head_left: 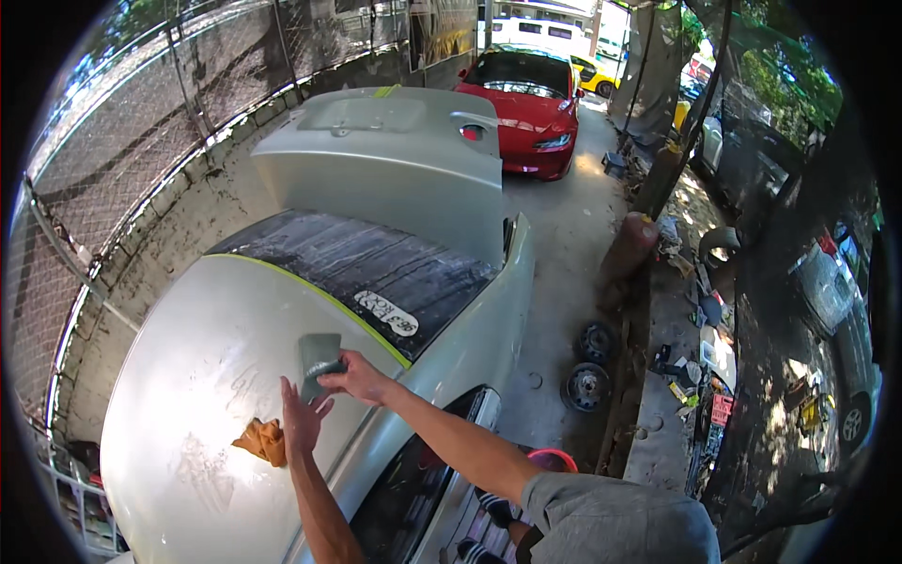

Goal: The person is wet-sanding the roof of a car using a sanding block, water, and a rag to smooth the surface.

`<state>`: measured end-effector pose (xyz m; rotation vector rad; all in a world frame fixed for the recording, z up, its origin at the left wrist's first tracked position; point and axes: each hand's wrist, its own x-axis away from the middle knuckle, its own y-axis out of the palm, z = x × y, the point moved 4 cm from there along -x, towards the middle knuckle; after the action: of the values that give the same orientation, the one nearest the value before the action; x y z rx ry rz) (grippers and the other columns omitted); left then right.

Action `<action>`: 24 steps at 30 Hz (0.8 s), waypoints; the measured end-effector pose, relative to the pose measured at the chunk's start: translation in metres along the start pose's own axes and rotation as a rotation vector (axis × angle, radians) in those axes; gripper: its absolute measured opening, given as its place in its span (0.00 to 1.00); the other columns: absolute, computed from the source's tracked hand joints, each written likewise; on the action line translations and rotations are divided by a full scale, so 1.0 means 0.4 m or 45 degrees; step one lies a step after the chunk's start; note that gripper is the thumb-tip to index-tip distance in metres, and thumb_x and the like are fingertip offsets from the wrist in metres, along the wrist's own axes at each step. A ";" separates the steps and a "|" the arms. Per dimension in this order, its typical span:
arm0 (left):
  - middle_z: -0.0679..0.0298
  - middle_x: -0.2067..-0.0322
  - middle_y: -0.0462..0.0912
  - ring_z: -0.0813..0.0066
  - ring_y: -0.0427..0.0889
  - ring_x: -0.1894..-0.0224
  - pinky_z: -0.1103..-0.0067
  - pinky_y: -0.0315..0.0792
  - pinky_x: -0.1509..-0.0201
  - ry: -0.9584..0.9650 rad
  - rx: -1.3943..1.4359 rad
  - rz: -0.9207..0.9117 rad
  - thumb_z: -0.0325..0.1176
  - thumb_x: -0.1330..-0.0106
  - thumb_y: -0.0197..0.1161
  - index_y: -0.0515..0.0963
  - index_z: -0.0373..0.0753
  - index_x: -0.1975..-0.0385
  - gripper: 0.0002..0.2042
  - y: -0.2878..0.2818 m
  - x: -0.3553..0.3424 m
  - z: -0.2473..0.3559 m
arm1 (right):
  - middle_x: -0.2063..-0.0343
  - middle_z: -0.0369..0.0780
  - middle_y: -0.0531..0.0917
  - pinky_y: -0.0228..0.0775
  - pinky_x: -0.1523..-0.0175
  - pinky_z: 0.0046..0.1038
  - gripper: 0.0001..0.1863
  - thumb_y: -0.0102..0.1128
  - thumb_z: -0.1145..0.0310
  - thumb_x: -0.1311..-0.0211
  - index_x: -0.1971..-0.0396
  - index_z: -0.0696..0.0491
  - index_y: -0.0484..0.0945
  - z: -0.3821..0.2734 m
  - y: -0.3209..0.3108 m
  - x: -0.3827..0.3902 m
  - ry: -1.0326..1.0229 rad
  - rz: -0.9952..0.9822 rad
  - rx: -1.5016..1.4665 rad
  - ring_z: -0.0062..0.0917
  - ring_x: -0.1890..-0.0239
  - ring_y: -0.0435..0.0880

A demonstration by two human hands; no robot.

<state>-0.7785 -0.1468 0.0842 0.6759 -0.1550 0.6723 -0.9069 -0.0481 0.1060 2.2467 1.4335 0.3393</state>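
Over the silver car roof, my right hand grips a bent grey-green sheet of sandpaper between thumb and fingers. A whitish patch shows on its lower fold. My left hand is beside the sheet's lower end, its fingers spread and holding nothing; whether they touch the sheet I cannot tell. A crumpled orange-brown cloth lies on the roof by my left wrist. Dull smears mark the paint around it. Yellow-green tape runs along the roof's edge at the dusty rear window.
Beyond the window the boot lid stands raised, with a red car behind it. To the right are wheel rims, a rusty cylinder and a cluttered ledge. A red-rimmed bucket sits near my feet. A mesh fence lines the left.
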 end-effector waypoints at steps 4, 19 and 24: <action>0.62 0.54 0.80 0.72 0.80 0.52 0.72 0.75 0.47 0.326 -0.112 -0.130 0.36 0.30 0.58 0.71 0.36 0.48 0.15 0.016 -0.029 0.026 | 0.55 0.34 0.80 0.77 0.48 0.30 0.20 0.64 0.72 0.39 0.48 0.54 0.72 -0.018 -0.037 0.031 0.209 -0.176 -0.063 0.21 0.53 0.80; 0.47 0.54 0.80 0.60 0.80 0.52 0.69 0.73 0.48 0.634 -1.268 0.627 0.40 0.34 0.62 0.66 0.35 0.38 0.27 -0.047 0.025 0.110 | 0.64 0.40 0.81 0.75 0.61 0.36 0.18 0.64 0.75 0.52 0.57 0.52 0.78 0.009 -0.072 -0.152 0.543 -0.193 0.251 0.29 0.62 0.83; 0.45 0.33 0.55 0.41 0.58 0.34 0.51 0.58 0.36 0.131 -2.209 1.418 0.58 0.55 0.72 0.57 0.51 0.30 0.50 -0.183 0.139 0.053 | 0.57 0.50 0.76 0.70 0.50 0.40 0.19 0.57 0.75 0.57 0.59 0.58 0.76 0.027 0.003 -0.172 -0.237 -0.181 1.260 0.47 0.52 0.76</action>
<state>-0.6880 -0.1732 0.0812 -1.2362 -0.9117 1.2734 -0.9308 -0.1132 0.0998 2.7337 1.8853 -0.7801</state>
